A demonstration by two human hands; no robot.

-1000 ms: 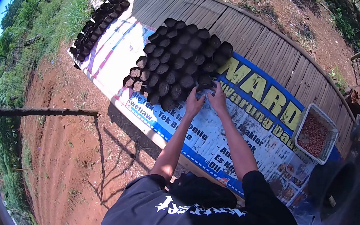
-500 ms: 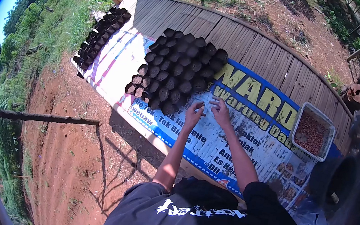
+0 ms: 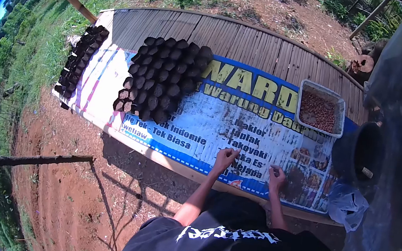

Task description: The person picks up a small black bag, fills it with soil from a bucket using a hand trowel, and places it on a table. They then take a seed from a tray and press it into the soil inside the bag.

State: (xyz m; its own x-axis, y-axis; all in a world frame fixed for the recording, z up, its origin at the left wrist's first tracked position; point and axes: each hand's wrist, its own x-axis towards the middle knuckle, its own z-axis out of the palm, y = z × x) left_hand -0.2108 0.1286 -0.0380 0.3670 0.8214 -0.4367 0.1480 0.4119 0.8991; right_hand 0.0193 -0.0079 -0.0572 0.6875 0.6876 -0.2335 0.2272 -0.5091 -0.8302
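Note:
My left hand [image 3: 225, 162] is over the printed banner [image 3: 201, 125] near the table's front edge, its thumb and fingertips drawn together. Whatever it pinches, if anything, is too small to make out. To its right, my right hand [image 3: 277, 179] hovers above the banner with loosely bent fingers apart and nothing visible in them. A block of black seedling bags [image 3: 161, 74] filled with dark soil stands to the left, away from both hands. Beyond my right hand, a white plastic basket [image 3: 342, 119] holds many small reddish-brown seeds [image 3: 319, 110].
More black bags [image 3: 81, 59] line the table's left end. A dark bucket [image 3: 359, 156] and a clear plastic bag [image 3: 348, 206] are at the right. Bamboo slats [image 3: 256, 45] form the tabletop. A wooden pole [image 3: 30, 160] reaches in from the left over bare soil.
Both hands have drawn back from beside the bag block toward my body and to the right. My view has shifted right, so the table appears farther left.

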